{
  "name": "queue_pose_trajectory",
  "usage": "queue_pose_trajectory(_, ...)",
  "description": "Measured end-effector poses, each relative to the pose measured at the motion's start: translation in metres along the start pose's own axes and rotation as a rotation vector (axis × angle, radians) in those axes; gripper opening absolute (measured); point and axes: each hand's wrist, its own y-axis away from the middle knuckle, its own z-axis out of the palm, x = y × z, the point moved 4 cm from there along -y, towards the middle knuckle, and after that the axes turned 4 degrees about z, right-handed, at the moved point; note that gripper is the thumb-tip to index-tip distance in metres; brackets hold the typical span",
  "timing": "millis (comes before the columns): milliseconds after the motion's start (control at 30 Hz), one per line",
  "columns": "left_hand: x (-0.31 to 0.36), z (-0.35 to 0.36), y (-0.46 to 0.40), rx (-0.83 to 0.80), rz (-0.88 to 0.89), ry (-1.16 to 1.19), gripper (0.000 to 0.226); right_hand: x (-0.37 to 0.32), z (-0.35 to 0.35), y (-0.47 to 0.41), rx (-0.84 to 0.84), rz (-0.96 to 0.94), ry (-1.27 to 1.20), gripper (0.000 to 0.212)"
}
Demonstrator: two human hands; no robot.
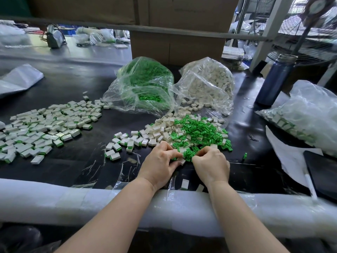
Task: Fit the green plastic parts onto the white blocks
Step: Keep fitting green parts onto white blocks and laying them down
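Green plastic parts (197,133) lie heaped with white blocks (156,129) on the black bench (73,161). Left hand (157,166) fingers pinch one white block (181,161); right hand (211,164) fingers curl on green parts at the heap's near edge.

text: none legible | cardboard box (182,11): faint print, too blurred to read
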Motion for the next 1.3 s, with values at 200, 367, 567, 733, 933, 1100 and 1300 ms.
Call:
queue_pose_trajectory(200,-0.001,0.002,-0.001,-0.016,0.01,-0.03,0.023,-0.001,0.002,-0.001,-0.02,-0.043,0.078,0.013)
queue_pose_trajectory(367,-0.003,0.001,0.0,-0.003,-0.004,-0.036,0.015,-0.003,0.003,0.0,-0.016,-0.122,0.044,0.018)
queue_pose_trajectory(567,-0.004,-0.007,0.001,0.057,-0.103,0.175,0.013,-0.005,0.0,0.001,0.052,-0.256,-0.192,0.019)
queue_pose_trajectory(733,-0.013,-0.012,0.001,0.1,-0.235,0.398,0.003,-0.014,0.0,0.008,-0.032,-0.371,-0.392,0.019)
queue_pose_trajectory(933,-0.016,-0.011,0.002,0.114,-0.253,0.445,0.01,-0.02,0.006,0.015,-0.16,-0.445,-0.311,0.025)
queue_pose_trajectory(1100,-0.016,-0.01,0.003,0.097,-0.249,0.449,0.019,-0.014,0.004,0.009,-0.005,-0.398,-0.198,0.011)
queue_pose_trajectory(1300,-0.015,-0.008,0.003,0.04,-0.232,0.501,0.017,-0.009,0.001,0.005,0.063,-0.382,-0.29,0.014)
